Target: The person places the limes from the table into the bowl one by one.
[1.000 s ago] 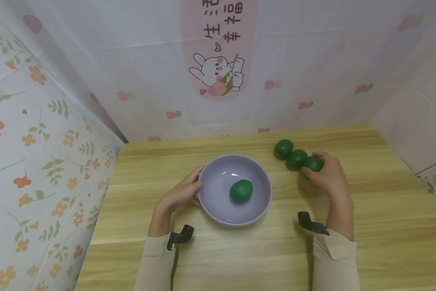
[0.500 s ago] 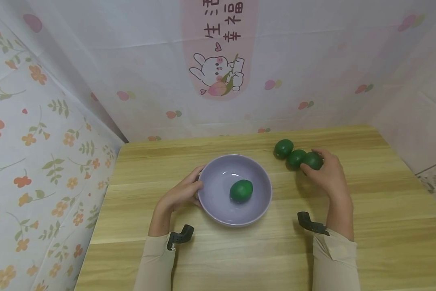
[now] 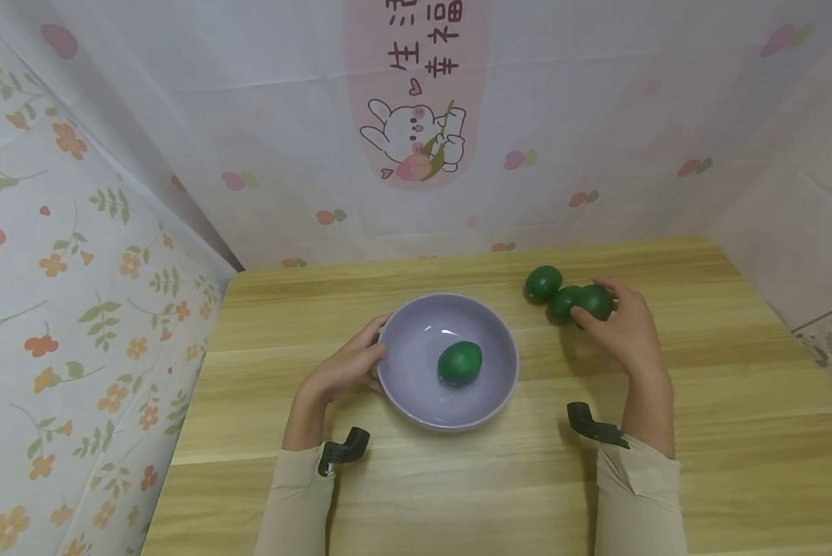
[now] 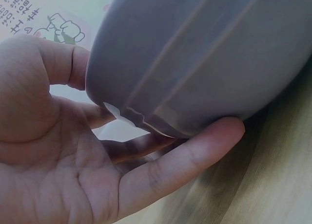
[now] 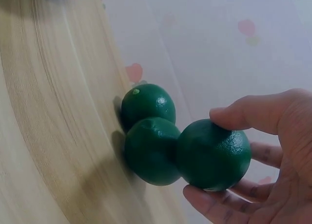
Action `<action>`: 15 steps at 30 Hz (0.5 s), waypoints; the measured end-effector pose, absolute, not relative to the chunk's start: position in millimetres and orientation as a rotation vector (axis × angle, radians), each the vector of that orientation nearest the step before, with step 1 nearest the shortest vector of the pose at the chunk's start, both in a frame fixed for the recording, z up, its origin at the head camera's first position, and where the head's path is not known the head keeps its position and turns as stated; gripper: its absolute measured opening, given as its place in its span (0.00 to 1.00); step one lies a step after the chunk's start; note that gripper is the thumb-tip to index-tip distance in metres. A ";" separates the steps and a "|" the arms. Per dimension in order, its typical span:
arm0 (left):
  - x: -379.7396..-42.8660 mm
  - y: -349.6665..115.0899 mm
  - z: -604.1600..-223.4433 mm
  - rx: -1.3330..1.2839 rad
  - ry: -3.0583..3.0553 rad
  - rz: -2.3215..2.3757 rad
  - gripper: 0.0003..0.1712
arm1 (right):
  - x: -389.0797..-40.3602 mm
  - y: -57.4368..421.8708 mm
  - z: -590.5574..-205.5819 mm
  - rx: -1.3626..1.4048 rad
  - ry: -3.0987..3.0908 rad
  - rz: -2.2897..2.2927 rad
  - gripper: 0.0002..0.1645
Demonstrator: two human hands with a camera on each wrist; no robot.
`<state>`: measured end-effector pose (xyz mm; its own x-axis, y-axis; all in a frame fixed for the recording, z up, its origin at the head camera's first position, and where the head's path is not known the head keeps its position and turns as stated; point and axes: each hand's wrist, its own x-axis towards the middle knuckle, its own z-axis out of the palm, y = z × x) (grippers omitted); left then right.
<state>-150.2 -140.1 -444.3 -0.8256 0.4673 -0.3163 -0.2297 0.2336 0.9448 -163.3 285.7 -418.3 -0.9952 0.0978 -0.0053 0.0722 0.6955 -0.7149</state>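
My left hand (image 3: 346, 364) grips the left side of a lavender bowl (image 3: 409, 390), thumb at the rim and fingers low on the outer wall. The left wrist view shows those fingers reaching under the bowl's side. One green lime (image 3: 460, 363) lies inside it. Toward the back right, my right hand (image 3: 627, 328) pinches another lime (image 5: 213, 155) between thumb and fingers. In the right wrist view this lime is raised off the wood. It overlaps a second lime (image 5: 151, 158) on the table, and beyond that sits a third (image 5: 148, 103).
The wooden table (image 3: 451, 494) ends at a white printed cloth (image 3: 596, 154) behind the limes. A flowered cloth (image 3: 96, 309) hangs along the left side. Black brackets (image 3: 596, 428) are strapped at both wrists, over beige sleeves.
The lime in my right hand has shifted slightly up and left, now covering part of the lime beside it. My left hand and the bowl stay in place.
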 end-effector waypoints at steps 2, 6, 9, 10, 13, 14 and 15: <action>-150.5 -140.1 -444.3 0.217 1.962 1.640 0.42 | -163.4 285.2 -417.9 -0.137 -2.861 1.207 0.45; -150.7 -140.0 -444.1 0.219 1.963 1.639 0.43 | -163.4 283.6 -416.7 -0.137 -2.865 1.216 0.45; -150.8 -139.9 -444.1 0.224 1.962 1.640 0.43 | -163.2 282.5 -415.8 -0.139 -2.861 1.229 0.46; -150.7 -139.8 -444.0 0.225 1.961 1.640 0.43 | -163.0 282.2 -415.6 -0.140 -2.859 1.232 0.46; -150.4 -139.7 -443.8 0.222 1.963 1.637 0.43 | -162.9 281.2 -414.8 -0.125 -2.847 1.240 0.45; -150.3 -139.6 -443.6 0.220 1.963 1.637 0.43 | -162.8 280.8 -414.5 -0.118 -2.843 1.243 0.45; -150.2 -139.6 -443.4 0.218 1.964 1.637 0.43 | -162.8 280.3 -414.1 -0.112 -2.840 1.249 0.45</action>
<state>-150.2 -139.6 -443.4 -0.8254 0.4668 -0.3175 -0.2281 0.2385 0.9440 -162.8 280.3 -414.1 -0.9967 0.0809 0.0045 0.0513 0.6738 -0.7372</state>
